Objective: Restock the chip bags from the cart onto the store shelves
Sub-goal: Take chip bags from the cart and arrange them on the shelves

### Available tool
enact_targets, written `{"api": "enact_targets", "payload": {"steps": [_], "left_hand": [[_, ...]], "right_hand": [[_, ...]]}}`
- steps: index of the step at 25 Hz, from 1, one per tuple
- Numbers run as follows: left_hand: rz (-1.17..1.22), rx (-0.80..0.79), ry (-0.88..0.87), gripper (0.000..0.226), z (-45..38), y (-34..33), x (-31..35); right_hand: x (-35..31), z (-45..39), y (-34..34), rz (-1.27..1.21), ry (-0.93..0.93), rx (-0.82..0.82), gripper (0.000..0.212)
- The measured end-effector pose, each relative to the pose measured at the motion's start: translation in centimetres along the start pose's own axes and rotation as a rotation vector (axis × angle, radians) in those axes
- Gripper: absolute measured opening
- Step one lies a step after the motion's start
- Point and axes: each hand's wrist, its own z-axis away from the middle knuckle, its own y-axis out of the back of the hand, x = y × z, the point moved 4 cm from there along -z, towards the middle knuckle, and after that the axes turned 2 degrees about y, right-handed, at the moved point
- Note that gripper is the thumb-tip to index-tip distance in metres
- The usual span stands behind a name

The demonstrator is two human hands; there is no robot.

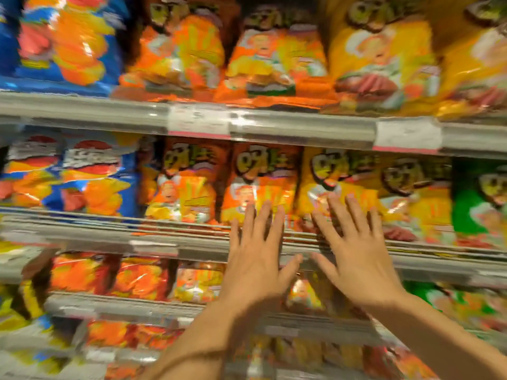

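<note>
While the whole view is smeared by motion blur, a person's two bare hands reach up to a stocked snack shelf in a store aisle. The left hand (256,259) is spread flat, fingers straight and apart, its fingertips (265,207) lying over the lower part of an orange chip bag (260,182) on the middle shelf (153,237). The right hand (356,259) is likewise spread wide, fingers straight, laid over the bottom of a yellow chip bag (337,179) just beside the orange one. Whether the palms press on the shelf's front rail or hover just before it cannot be told through the blur. Neither hand curls round or pinches anything.

Chip bags stand upright in packed rows on every level. On the top shelf (82,108), blue bags (65,42) stand at left, orange bags (274,56) in the centre and yellow bags (384,56) at right. The middle shelf repeats that order, ending with a green bag (480,198) at far right. White price labels (199,120) sit in the top shelf's front rail. Below the hands, a lower shelf (123,303) holds more orange bags (137,278), partly hidden by both forearms. A thin band circles the left wrist (192,357).
</note>
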Motion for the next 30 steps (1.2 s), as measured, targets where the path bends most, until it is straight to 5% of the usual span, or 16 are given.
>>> {"api": "enact_targets", "payload": {"steps": [3,6,9,12,17,23,26,30], "left_hand": [[-0.018,-0.064,0.029,0.076,-1.6,-2.8,4.5],[-0.009,0.035,0.086,0.073,-2.1,-4.4,7.9],[-0.004,0.128,0.015,0.071,-3.4,-4.9,11.3],[-0.136,0.052,0.006,0.070,-4.3,-6.1,12.8],[-0.233,0.060,0.026,0.071,-5.1,-6.9,16.5],[-0.170,-0.005,-0.210,0.068,-7.5,-11.1,26.2],[-0.158,-0.036,-0.270,0.069,-8.6,-13.0,29.2],[-0.271,-0.096,-0.269,0.078,-9.2,-15.8,31.3]], "right_hand": [[2.5,0.9,-0.9,-0.206,0.129,-0.066,0.082],[5.5,0.9,0.0,-0.360,0.214,-0.105,0.076],[9.3,2.0,1.1,-0.268,0.158,-0.031,0.073],[14.1,3.9,1.3,-0.150,0.018,-0.017,0.074],[20.8,7.7,-1.1,-0.156,-0.067,-0.261,0.078],[26.0,11.3,0.3,-0.231,-0.164,0.085,0.080],[29.9,13.0,0.3,-0.242,-0.278,0.045,0.085],[33.6,14.0,0.7,-0.353,-0.305,0.167,0.066]]}}
